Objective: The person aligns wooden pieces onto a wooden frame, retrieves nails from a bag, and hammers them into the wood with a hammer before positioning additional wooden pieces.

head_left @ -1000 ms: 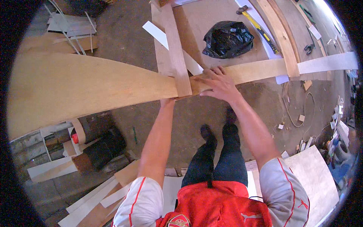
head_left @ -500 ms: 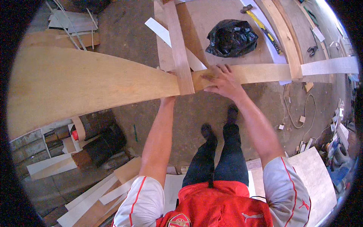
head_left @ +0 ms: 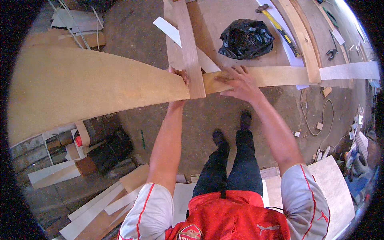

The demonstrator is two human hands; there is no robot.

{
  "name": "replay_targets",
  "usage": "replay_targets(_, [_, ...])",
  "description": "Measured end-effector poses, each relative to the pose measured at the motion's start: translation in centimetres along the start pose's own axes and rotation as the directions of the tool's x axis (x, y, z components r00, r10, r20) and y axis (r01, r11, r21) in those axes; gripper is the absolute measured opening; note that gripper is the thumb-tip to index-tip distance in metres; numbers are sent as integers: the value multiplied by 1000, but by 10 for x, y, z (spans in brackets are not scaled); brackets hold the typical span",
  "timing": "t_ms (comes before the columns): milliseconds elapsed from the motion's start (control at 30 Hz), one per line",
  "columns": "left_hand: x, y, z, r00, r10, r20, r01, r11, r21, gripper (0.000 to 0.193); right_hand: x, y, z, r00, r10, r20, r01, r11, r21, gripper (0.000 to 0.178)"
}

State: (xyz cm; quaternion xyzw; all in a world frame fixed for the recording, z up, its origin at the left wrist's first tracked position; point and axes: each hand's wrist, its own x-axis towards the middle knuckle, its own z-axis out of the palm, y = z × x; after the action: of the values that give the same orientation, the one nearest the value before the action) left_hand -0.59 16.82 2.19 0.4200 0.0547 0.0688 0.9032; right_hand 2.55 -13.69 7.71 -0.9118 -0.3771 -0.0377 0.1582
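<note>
A long, thin plywood strip (head_left: pixel 108 82) runs across in front of me, broad at the left and narrower to the right. Over it lies a wooden batten (head_left: pixel 192 72), its near end close to the strip's front edge. My left hand (head_left: pixel 180 75) reaches under the plywood beside the batten, and its fingers curl up over the far edge; the palm is hidden beneath. Just right of the batten, my right hand (head_left: pixel 241 85) rests on top of the strip with its fingers spread and nothing held in them.
Beyond the strip, a black plastic bag (head_left: pixel 247 39) and a yellow-handled hammer (head_left: pixel 278 29) lie on the work surface. A wooden beam (head_left: pixel 300 38) meets the strip farther right. Board offcuts (head_left: pixel 96 208) lie at the lower left, and a cord (head_left: pixel 333 116) curls on the floor at right.
My right hand has shifted slightly to the right along the strip. More of my left fingers now shows at the far edge beside the batten.
</note>
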Motion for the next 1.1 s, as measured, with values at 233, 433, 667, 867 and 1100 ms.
replay_targets(233, [1, 1, 6, 998, 61, 12, -61, 998, -22, 27, -1, 7, -4, 999, -3, -41, 4, 1000, 27, 58])
replay_targets(433, [-17, -20, -2, 994, 99, 42, -88, 973, -212, 34, 4, 5, -11, 1000, 13, 2, -13, 1000, 19, 75])
replay_targets(667, [-32, -23, 8, 916, -26, -400, 53, 997, 56, 54, 14, 3, -21, 989, -7, 149, 2, 999, 34, 96])
replay_targets(867, [-41, -23, 21, 843, -43, -537, -27, 992, -123, 48, 14, 12, -14, 993, 8, 117, -25, 989, 146, 101])
replay_targets(1100, [-44, -23, 45, 632, -52, -773, 14, 998, -56, 30, 20, -14, -9, 994, 16, 112, -15, 1000, -3, 101])
